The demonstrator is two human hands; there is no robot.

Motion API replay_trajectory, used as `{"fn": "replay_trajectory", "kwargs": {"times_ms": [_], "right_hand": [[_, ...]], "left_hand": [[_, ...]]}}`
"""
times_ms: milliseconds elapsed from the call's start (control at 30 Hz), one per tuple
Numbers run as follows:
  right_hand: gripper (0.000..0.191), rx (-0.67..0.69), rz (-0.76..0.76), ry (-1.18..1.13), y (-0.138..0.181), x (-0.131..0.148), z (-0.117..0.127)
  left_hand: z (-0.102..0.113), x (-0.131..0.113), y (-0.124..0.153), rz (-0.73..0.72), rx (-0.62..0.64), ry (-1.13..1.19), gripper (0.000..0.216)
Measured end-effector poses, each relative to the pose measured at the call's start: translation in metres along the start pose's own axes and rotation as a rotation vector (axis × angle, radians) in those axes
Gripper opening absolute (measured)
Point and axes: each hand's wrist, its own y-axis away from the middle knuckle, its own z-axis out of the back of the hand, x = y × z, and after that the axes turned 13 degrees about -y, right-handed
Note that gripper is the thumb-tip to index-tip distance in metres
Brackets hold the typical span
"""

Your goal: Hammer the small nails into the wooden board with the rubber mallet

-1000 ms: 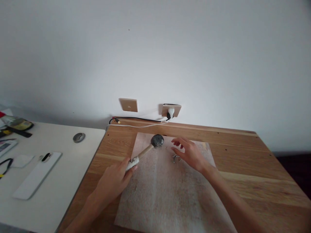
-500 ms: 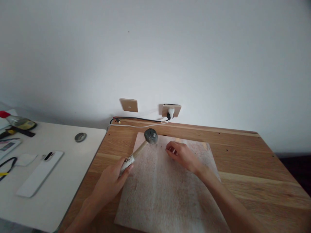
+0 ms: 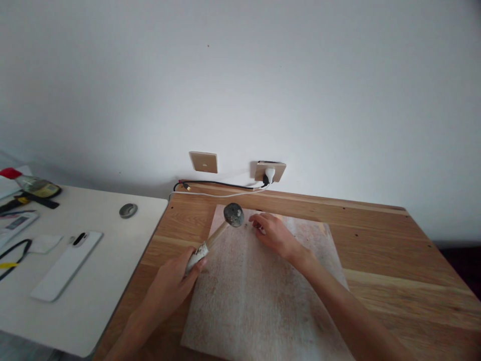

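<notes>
My left hand [image 3: 175, 278] is wrapped round the pale handle of a rubber mallet [image 3: 233, 215], whose dark, worn head is raised at the far left part of a whitish wooden board [image 3: 259, 301]. Just right of the mallet head, my right hand [image 3: 272, 233] is low over the board with its thumb and fingers curled together. Whatever may be between those fingertips is too small to make out. A few tiny dark specks lie on the board close to them.
Beneath the board is a brown wooden table [image 3: 391, 250]. Cables [image 3: 225, 185] run along its back edge to a wall socket [image 3: 270, 172]. On the white table [image 3: 108, 265] at left are a white phone [image 3: 67, 265], a round grey disc [image 3: 128, 210] and a red-capped bottle [image 3: 37, 185].
My right hand has shifted a little to the left and farther back on the board, closer to the mallet head. My left hand keeps its hold on the mallet. The view has turned slightly.
</notes>
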Motion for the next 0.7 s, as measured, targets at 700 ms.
{"fn": "replay_trajectory", "kwargs": {"times_ms": [700], "right_hand": [[0.046, -0.123, -0.09, -0.025, 0.016, -0.001, 0.008]], "left_hand": [[0.005, -0.03, -0.016, -0.115, 0.054, -0.066, 0.03]]}}
